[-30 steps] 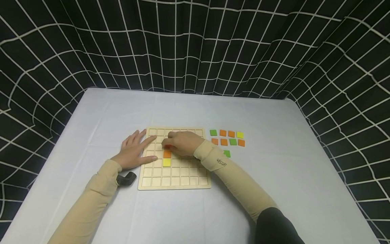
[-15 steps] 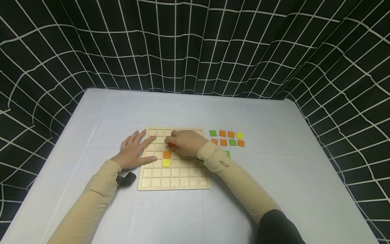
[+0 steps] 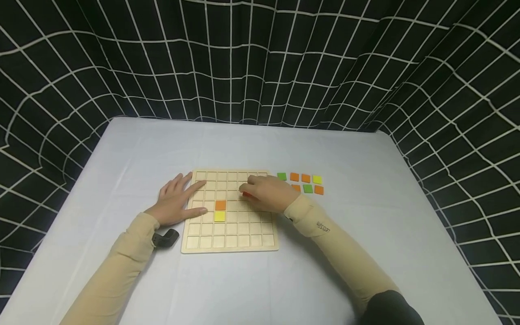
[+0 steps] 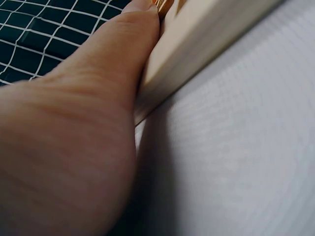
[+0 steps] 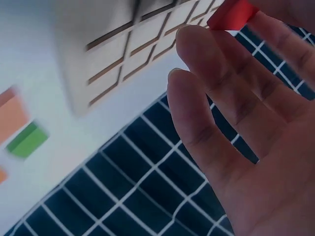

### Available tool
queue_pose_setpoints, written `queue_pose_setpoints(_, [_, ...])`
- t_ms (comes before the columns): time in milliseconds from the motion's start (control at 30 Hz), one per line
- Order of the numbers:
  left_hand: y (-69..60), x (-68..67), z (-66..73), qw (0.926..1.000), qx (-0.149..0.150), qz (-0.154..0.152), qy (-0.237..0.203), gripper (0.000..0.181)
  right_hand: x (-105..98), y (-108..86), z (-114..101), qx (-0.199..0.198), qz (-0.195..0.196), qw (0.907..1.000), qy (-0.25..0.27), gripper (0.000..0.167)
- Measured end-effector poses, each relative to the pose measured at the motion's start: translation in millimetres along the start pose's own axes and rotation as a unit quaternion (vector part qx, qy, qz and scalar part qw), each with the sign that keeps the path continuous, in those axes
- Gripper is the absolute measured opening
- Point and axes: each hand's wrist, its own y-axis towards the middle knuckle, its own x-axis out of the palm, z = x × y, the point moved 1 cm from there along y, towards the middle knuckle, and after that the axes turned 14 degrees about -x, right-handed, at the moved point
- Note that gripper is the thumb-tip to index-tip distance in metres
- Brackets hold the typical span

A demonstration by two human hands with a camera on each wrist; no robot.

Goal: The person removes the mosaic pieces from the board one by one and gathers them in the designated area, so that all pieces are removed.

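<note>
A wooden grid board (image 3: pixel 230 241) lies on the white table. Within its squares sit an orange tile (image 3: pixel 220 205) and, just below that, a yellow tile (image 3: pixel 220 216). My left hand (image 3: pixel 172 203) rests at the board's left edge with fingers spread, thumb and index finger reaching over the grid. In the left wrist view the thumb (image 4: pixel 123 44) lies against the board's side. Above the right half of the board, my right hand (image 3: pixel 270 193) pinches a red tile (image 5: pixel 232 14). Most of that tile is hidden by the fingers in the head view.
Right of the board lie several loose tiles in rows, among them a green tile (image 3: pixel 281 176), an orange tile (image 3: pixel 318 190) and a yellow tile (image 3: pixel 317 179). The right hand and sleeve cover part of that area. A black gridded curtain (image 3: pixel 231 67) surrounds the table.
My right hand has moved to the right across the board, away from the orange tile, with the red tile still pinched. The left hand has stayed in place.
</note>
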Motion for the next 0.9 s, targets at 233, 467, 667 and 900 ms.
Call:
queue_pose_setpoints(233, [1.0, 0.6, -0.3, 1.0000, -0.002, 0.000, 0.009, 0.085, -5, -29.7, -3, 0.074, -0.025, 0.9967, 0.021, 0.022])
queue_pose_setpoints(467, [-0.9, -1.1, 0.8, 1.0000, -0.002, 0.000, 0.007, 0.084, -3, -57.0, -6, 0.061, 0.022, 0.9977, -0.016, 0.009])
queue_pose_setpoints(667, [-2.2, -3.0, 1.7, 1.0000, -0.002, -0.002, 0.005, 0.084, 1, -77.6, -12, 0.056, 0.042, 0.9971, -0.030, 0.008])
queue_pose_setpoints(900, [0.2, -0.6, -0.5, 1.0000, -0.003, -0.002, 0.006, 0.084, 6, -97.5, -18, 0.073, 0.036, 0.9957, -0.044, 0.011])
